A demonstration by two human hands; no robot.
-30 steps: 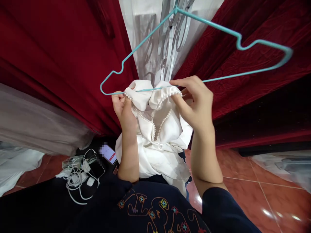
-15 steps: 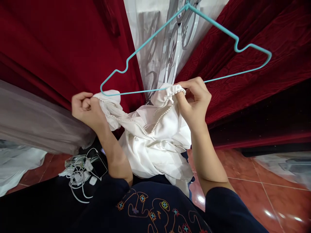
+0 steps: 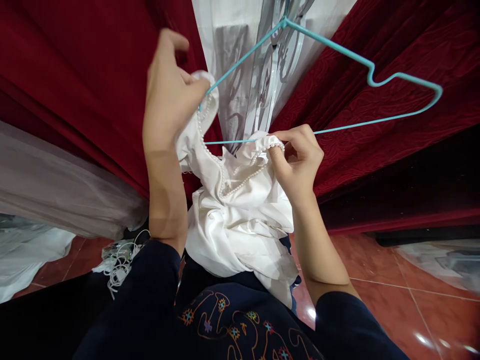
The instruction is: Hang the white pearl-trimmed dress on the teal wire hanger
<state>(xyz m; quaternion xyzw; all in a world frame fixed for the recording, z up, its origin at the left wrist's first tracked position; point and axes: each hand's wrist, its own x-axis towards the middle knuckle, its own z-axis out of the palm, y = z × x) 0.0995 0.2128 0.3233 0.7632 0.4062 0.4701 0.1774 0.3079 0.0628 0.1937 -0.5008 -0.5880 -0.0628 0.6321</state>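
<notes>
A white dress (image 3: 240, 230) with a pearl-trimmed neckline lies bunched on my lap, its upper part lifted by both hands. My left hand (image 3: 168, 95) pinches one shoulder of it, which is looped over the left arm of a light blue hanger (image 3: 330, 45). Opposite, my right hand (image 3: 298, 157) grips the other pearl-edged shoulder between thumb and fingers, close to the hanger's bottom bar. The hanger's right arm is bare of cloth. Its left end is hidden behind the fabric and my left hand.
Red curtains (image 3: 75, 75) hang on both sides, with a white metal frame (image 3: 268, 80) between them. White cables (image 3: 122, 265) lie on a black surface at lower left. Pale sheer fabric (image 3: 56, 175) drapes at the left, above red floor tiles (image 3: 375, 260).
My left hand has risen and moved right, bringing its shoulder of the dress over the hanger's left end. The hanger has shifted slightly down. My right hand has barely moved.
</notes>
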